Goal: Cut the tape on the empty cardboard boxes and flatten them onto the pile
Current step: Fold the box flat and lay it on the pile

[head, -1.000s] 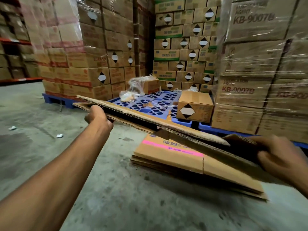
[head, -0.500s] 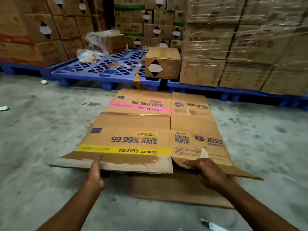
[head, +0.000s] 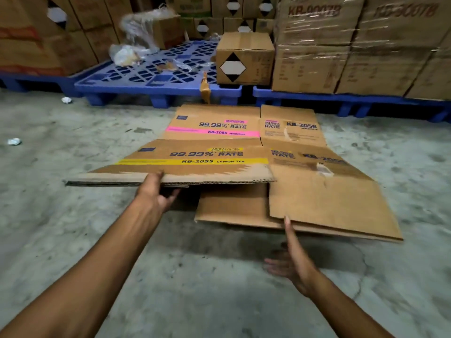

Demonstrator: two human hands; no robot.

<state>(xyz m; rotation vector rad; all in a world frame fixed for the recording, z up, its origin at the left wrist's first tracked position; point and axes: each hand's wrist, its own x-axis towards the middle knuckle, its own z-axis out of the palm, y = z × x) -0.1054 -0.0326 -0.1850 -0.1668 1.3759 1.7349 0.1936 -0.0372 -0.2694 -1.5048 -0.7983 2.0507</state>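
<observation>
Two bare hands are showing in the head view. The left hand is gripping the near edge of the flattened brown cardboard box with the yellow stripe, thumb lying on top and fingers curling underneath, holding that edge raised off the floor. The right hand is hovering just short of the box's plain right flap, fingers straight and loosely spread, one fingertip reaching the flap's near edge; whether it is actually touching cannot be told through the blur. The yellow-striped box is lying on top of the pile on the grey concrete floor. Three flattened layers are countable in that pile: the yellow-striped box, a flattened brown cardboard box with a pink stripe showing behind it, and a plain brown cardboard sheet sticking out beneath toward the viewer. Behind the pile, one sealed brown cardboard box with a black-and-white diamond label is standing on a blue plastic lattice pallet, alongside crumpled clear plastic wrap. Shrink-wrapped stacks of brown cartons are occupying a second blue pallet on the right. Two small white paper scraps are lying on the floor at left.
</observation>
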